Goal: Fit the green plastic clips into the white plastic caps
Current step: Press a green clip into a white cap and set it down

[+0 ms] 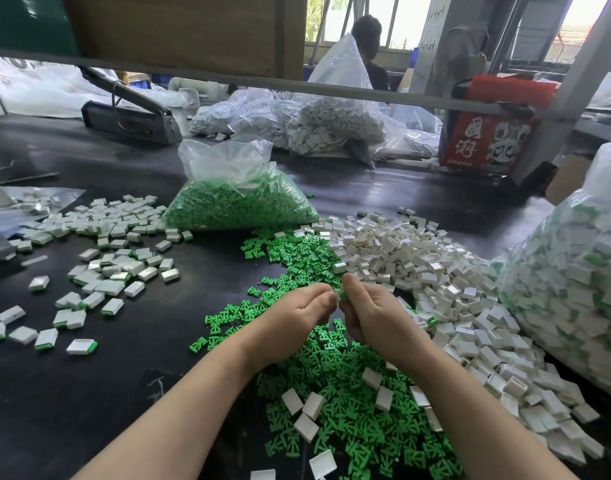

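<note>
Green clips (335, 386), flat, matte, forked like small stick figures, heaped too thickly to count across a dark, scuffed table (89, 393), spilling from near the wrists up toward a bag. One more clip (343, 294), mostly hidden, pinched between the fingertips of both hands above the heap. Left hand (302, 315) palm up, fingers curled in toward the clip. Right hand (373, 315) thumb up, fingers curled round the same piece; whether a cap also sits in that grip cannot be told.

White caps (446, 289), small glossy rectangular shells, some open-faced, banked in a loose pile just right of the hands, far beyond counting. About seven stray caps lying on the green heap near the forearms.

Finished pieces (113, 268), white caps with a green edge showing, scattered in the dozens over the left half of the table, well apart from the hands.

Four clear, crinkled plastic bags in view: one bag of clips (238, 202) slumped open behind the heap, one bulging bag of finished pieces (574, 289) at the right edge, two bags of caps (318, 123) farther back. Red printed carton (484, 140) beyond. Grey metal rail (228, 79) crossing overhead. Seated person (370, 57) in the background, partly hidden by a bag.
</note>
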{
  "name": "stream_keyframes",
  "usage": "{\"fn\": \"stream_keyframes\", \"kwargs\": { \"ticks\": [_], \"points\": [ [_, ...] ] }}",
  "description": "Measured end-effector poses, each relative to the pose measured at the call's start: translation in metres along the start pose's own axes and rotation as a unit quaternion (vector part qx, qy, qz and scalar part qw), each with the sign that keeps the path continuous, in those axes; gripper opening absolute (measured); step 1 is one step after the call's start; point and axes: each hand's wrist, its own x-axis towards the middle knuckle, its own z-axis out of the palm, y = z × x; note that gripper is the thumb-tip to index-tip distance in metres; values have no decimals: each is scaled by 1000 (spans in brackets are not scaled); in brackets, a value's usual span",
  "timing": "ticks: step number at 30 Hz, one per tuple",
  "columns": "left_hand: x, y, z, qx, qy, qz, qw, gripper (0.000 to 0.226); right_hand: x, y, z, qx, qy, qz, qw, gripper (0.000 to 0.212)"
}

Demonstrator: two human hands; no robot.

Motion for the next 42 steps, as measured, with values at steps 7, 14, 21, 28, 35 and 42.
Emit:
{"fn": "stream_keyframes", "kwargs": {
  "ticks": [7, 14, 21, 28, 35, 42],
  "points": [
    [-1, 2, 1, -6, 15, -1, 1000, 35, -1, -6, -7, 81, 33, 56, 995, 44],
    [-1, 5, 1, -62, 35, -22, 997, 46, -4, -8, -11, 145, -11, 48, 988, 29],
    [-1, 5, 0, -88, 30, -17, 996, 21, -4, -9, -10, 103, -36, 3, 994, 24],
    [-2, 4, -2, -22, 8, 11, 1000, 42, -3, -9, -11, 24, -53, -18, 998, 25],
    [-4, 10, 0, 29, -49, 5, 998, 35, -6, -8, -25, 27, -143, 3, 989, 20],
    [0, 4, 3, 41, 10, 26, 999, 31, -3, -3, -6, -73, -42, -26, 996, 40]
  ]
}}
